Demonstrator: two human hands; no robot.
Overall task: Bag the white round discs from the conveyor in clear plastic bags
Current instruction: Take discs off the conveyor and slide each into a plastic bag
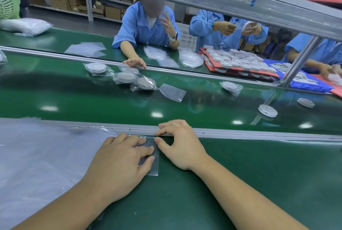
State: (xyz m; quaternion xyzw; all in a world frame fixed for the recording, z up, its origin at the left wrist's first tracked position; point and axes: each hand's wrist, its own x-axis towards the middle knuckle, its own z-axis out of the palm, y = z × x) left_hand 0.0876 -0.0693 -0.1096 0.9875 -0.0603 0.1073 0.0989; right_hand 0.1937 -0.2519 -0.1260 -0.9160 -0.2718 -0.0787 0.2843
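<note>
At the lower left of the frame lies a wide stack of clear bags (37,155). Just right of it, at the lower centre, the left hand (120,163) rests with straight fingers flat on one clear bag (152,168). This bag is thin, transparent and a little wrinkled. Its long axis runs up and down in the frame, and its upper end touches the grey rail (240,134). The right hand (177,142), with curled fingers, pinches the upper right corner of the bag between thumb and forefinger. Beyond the rail, on the green conveyor (74,103), bagged discs (126,77) lie at the upper centre. Two bare white discs (267,110) lie flat at the right, well apart from both hands
</note>
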